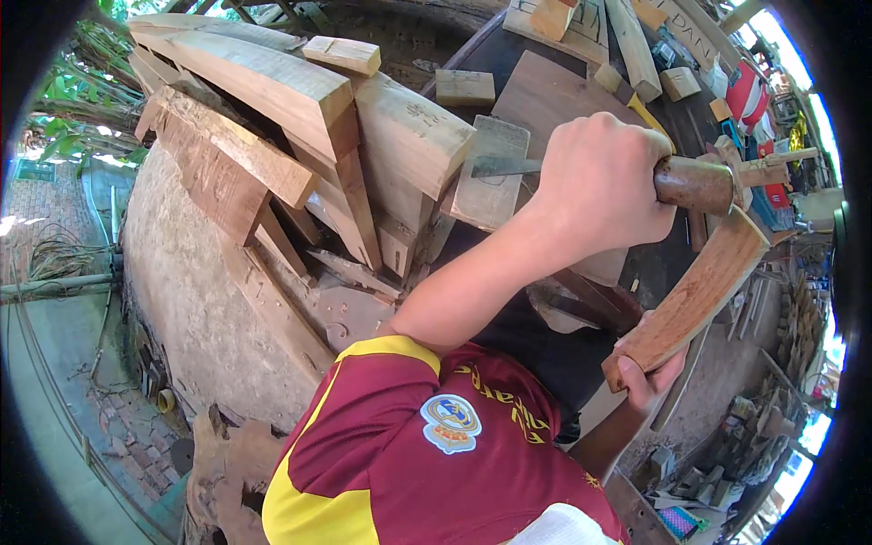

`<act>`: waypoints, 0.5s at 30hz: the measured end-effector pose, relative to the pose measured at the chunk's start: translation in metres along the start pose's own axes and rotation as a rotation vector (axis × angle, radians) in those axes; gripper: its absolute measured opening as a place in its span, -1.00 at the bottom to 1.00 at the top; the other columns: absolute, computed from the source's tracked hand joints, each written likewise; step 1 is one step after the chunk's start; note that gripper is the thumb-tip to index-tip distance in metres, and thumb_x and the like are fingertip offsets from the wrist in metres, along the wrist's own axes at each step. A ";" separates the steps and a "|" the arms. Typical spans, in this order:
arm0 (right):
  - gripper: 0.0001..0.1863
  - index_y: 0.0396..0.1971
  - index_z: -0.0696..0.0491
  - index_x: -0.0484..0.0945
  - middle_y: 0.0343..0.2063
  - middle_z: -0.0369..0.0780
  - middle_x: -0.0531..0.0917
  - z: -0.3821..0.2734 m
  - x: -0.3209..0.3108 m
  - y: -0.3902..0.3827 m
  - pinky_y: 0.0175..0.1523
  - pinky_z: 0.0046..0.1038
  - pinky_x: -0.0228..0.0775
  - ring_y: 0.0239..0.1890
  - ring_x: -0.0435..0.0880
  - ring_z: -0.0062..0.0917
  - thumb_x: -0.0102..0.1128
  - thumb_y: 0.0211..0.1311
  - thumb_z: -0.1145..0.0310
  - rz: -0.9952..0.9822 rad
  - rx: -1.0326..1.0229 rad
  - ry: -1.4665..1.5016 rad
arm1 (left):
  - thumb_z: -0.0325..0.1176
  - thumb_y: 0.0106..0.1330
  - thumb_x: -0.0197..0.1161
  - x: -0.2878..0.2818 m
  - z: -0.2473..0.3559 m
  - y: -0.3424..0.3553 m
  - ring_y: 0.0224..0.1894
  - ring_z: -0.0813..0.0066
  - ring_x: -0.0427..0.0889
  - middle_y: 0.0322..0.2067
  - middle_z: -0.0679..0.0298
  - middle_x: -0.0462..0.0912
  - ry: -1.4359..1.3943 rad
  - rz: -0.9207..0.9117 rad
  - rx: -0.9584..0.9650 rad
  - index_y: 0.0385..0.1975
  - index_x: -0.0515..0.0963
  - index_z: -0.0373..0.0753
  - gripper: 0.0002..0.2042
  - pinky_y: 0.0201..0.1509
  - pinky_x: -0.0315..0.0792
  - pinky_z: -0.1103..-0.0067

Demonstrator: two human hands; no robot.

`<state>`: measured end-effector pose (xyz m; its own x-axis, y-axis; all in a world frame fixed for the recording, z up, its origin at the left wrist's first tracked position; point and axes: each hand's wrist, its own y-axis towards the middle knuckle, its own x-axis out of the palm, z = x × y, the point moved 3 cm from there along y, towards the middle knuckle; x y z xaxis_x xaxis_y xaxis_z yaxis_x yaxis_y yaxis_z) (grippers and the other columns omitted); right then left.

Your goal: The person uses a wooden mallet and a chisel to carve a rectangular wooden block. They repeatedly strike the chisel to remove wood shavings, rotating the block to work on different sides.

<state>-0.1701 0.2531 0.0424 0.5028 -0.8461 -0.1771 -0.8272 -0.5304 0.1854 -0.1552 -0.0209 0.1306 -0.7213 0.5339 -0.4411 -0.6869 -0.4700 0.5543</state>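
Maroon fabric of a yellow-trimmed shirt (pixel 400 445) is filling the lower middle, a crest sitting on its chest. From its sleeve the bare left arm (pixel 490 268) is reaching up and rightward, and the left hand (pixel 599 182) is curling in a tight fist around a round wooden handle (pixel 695 184), whose butt is jutting out to the right. On the fist's other side a dark flat blade (pixel 504 166) is pointing left, overlapping a pale block (pixel 490 200). Lower right, the right hand (pixel 649 377) is clasping the lower end of a wooden bar (pixel 690 304), thumb pressing its near face; the bar's upper end is standing just beside the butt, contact being impossible to tell. Thick beams (pixel 263 77) are lying piled at upper left.
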 end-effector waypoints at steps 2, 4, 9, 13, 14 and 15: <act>-0.16 0.19 0.26 0.16 -0.10 -0.01 0.44 0.000 -0.002 0.001 -0.20 -0.40 0.48 -0.36 0.57 -0.41 0.28 -0.20 0.36 0.000 -0.010 -0.006 | -0.34 -0.24 0.32 -0.002 0.000 0.000 -0.53 0.04 0.62 -0.68 0.06 0.56 -0.025 0.024 0.003 -0.67 0.61 -0.22 -0.87 -0.41 0.52 0.32; -0.16 0.19 0.27 0.16 -0.10 -0.01 0.44 -0.005 0.001 0.001 -0.20 -0.40 0.48 -0.36 0.57 -0.40 0.28 -0.19 0.36 0.006 0.009 0.005 | -0.34 -0.24 0.32 -0.002 0.000 0.000 -0.52 0.04 0.62 -0.68 0.06 0.57 -0.023 0.026 -0.001 -0.64 0.63 -0.22 -0.86 -0.41 0.52 0.33; -0.15 0.20 0.27 0.15 -0.09 -0.01 0.44 -0.004 -0.002 0.000 -0.19 -0.40 0.48 -0.34 0.57 -0.40 0.30 -0.17 0.36 -0.011 0.029 0.002 | -0.33 -0.24 0.32 -0.002 0.000 0.002 -0.50 0.05 0.63 -0.66 0.06 0.58 -0.023 0.001 -0.005 -0.62 0.65 -0.23 -0.84 -0.38 0.53 0.32; -0.14 0.21 0.27 0.13 -0.08 0.00 0.44 0.001 -0.007 -0.002 -0.16 -0.39 0.49 -0.30 0.58 -0.39 0.32 -0.16 0.38 -0.032 0.016 -0.007 | -0.33 -0.24 0.33 -0.001 0.000 0.001 -0.48 0.06 0.64 -0.64 0.06 0.59 -0.019 -0.014 -0.016 -0.61 0.65 -0.23 -0.83 -0.35 0.53 0.32; -0.13 0.22 0.26 0.13 -0.07 0.00 0.44 0.002 -0.008 -0.002 -0.15 -0.39 0.49 -0.29 0.58 -0.38 0.32 -0.16 0.39 -0.040 0.006 -0.010 | -0.32 -0.24 0.33 0.000 0.000 0.001 -0.48 0.06 0.64 -0.64 0.07 0.60 -0.016 -0.024 -0.022 -0.60 0.65 -0.23 -0.83 -0.35 0.53 0.33; -0.13 0.22 0.27 0.13 -0.07 0.00 0.45 0.002 -0.008 -0.003 -0.15 -0.39 0.50 -0.29 0.59 -0.38 0.32 -0.16 0.39 -0.035 0.009 -0.004 | -0.32 -0.24 0.33 0.000 0.000 0.002 -0.48 0.06 0.64 -0.64 0.07 0.60 -0.016 -0.025 -0.023 -0.60 0.66 -0.23 -0.82 -0.35 0.53 0.33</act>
<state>-0.1725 0.2617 0.0417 0.5302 -0.8269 -0.1874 -0.8114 -0.5590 0.1707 -0.1561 -0.0222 0.1314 -0.7027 0.5568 -0.4429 -0.7065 -0.4725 0.5269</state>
